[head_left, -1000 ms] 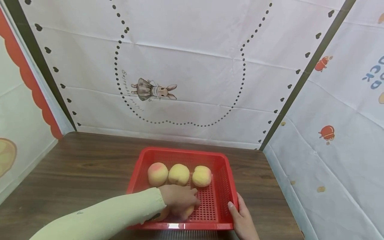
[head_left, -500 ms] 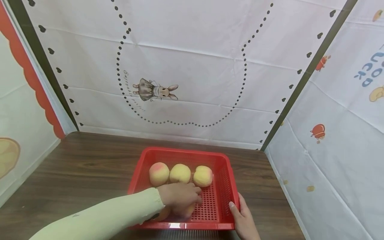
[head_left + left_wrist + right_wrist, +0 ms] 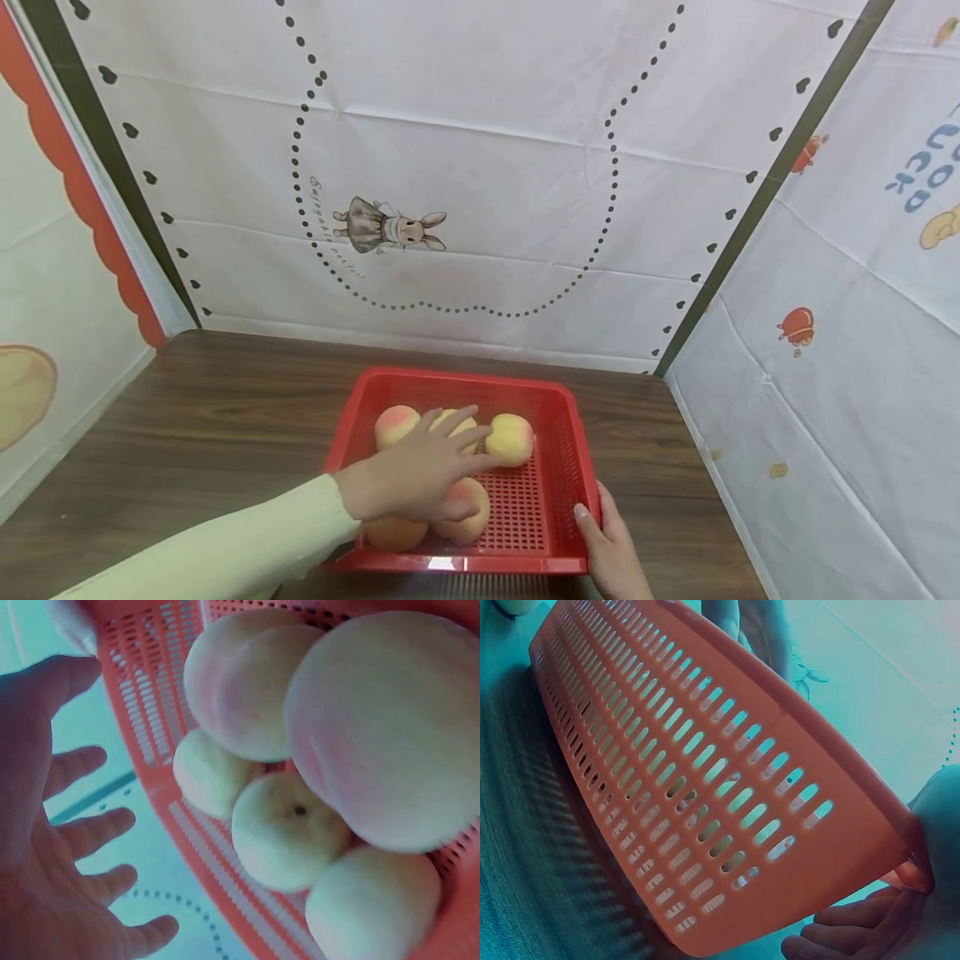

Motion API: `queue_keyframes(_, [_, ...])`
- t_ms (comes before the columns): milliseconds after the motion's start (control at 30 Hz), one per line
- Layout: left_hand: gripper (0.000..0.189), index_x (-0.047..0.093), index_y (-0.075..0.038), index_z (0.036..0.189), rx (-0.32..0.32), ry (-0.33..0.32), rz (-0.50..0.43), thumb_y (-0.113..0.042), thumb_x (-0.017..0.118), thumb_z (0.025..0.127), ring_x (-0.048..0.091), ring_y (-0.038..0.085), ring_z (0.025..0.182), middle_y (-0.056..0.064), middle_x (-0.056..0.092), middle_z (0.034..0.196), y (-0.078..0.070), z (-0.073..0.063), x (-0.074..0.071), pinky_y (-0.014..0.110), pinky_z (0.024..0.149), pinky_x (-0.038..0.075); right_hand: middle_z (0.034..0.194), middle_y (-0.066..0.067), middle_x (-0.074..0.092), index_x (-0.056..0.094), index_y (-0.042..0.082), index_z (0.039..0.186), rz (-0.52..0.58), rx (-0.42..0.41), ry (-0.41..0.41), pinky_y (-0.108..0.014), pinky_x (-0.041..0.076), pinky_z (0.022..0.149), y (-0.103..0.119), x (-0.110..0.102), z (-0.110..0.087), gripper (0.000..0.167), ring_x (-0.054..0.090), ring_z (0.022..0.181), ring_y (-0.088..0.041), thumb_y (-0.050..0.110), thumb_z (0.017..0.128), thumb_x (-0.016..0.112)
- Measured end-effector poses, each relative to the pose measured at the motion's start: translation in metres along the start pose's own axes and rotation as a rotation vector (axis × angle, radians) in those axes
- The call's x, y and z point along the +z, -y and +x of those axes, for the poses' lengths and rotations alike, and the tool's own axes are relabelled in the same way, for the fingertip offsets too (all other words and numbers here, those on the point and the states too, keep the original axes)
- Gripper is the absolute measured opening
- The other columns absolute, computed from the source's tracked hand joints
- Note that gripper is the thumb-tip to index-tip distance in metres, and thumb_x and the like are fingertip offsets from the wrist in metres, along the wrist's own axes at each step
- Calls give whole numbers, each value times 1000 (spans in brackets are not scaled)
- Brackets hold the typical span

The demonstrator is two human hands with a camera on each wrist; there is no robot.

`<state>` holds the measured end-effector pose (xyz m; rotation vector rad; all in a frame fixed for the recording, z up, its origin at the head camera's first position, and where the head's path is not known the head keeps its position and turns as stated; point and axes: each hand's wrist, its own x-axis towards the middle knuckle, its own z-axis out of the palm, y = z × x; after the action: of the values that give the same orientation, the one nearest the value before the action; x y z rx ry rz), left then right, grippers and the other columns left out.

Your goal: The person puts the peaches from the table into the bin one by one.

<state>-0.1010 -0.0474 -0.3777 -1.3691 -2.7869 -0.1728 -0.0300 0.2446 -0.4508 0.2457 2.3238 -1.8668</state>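
My left hand (image 3: 420,471) hovers w/ fingers spread, holding nothing, over the peaches (image 3: 461,510) in the red basket (image 3: 558,467). Right hand (image 3: 611,554) grips basket's near-right corner. Best keep basket steady, clear fruit w/o knocking.

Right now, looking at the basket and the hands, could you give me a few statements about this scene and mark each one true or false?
1. Five peaches lie in the red basket. True: three in the far row, such as the far right peach, and two nearer, such as the near peach.
2. The left hand grips a peach. False: its fingers are spread above the fruit and hold nothing.
3. The right hand is at the basket's near right corner. True.
4. The basket stands on a white cloth. False: it stands on the dark wooden table.
5. The basket's walls are solid. False: they are slotted.
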Motion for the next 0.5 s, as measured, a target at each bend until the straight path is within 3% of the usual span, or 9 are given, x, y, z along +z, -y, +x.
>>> queue_keyframes(133, [52, 62, -33, 142, -90, -58, -40, -54, 66, 95, 32, 43, 155, 5, 54, 155, 9, -23, -11, 72, 115, 33, 147, -40, 45, 15, -4, 161, -8, 10, -3, -48, 62, 86, 2, 0, 0, 59, 71, 110, -35, 14, 111, 41])
queue_keyframes(300, [62, 63, -30, 142, -213, -117, -18, -59, 73, 88, 31, 43, 156, 9, 50, 160, 21, -56, -25, 76, 113, 32, 146, -40, 47, 16, -3, 161, -3, -1, -8, -47, 62, 86, 2, 0, -1, 59, 70, 110, -35, 13, 111, 42])
queue_keyframes(500, [75, 57, -29, 148, -388, -124, -21, -62, 77, 83, 29, 45, 155, 9, 49, 160, 34, -100, -31, 81, 109, 32, 145, -41, 46, 14, -4, 161, 3, -17, 6, -47, 62, 87, -1, 1, -1, 59, 70, 111, -37, 12, 111, 41])
